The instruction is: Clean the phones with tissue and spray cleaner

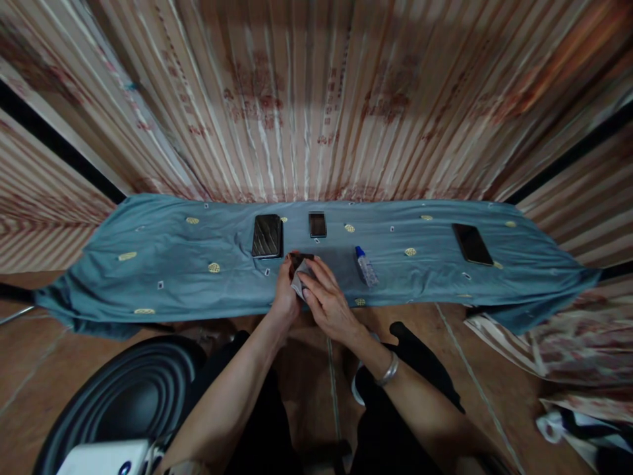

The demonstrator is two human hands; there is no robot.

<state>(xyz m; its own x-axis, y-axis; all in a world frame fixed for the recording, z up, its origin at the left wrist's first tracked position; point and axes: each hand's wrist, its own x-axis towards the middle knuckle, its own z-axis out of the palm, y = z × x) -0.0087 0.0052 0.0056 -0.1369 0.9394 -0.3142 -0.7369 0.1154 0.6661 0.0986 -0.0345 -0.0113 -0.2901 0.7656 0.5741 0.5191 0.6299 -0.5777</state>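
Observation:
In front of my body at the table's near edge, my left hand (285,290) is closed round a small dark flat item (301,256), mostly hidden by fingers and cloth. My right hand (326,300) presses a grey cloth (299,280) against it, fingers bent over the cloth. Just right of my hands lies a clear spray-type bottle (366,269) with a blue cap, on its side. Beyond them is a small dark square item (317,225) with a pale edge. To the left sits a black rectangular item (266,236) with a glossy, streaked top.
A blue-green patterned cloth (188,290) covers the narrow table. Towards its right end lies a dark phone-like slab (472,244). Striped curtains (306,99) hang behind and at both sides. A round black ridged stool (128,396) stands at lower left, with a white device (106,458) nearby.

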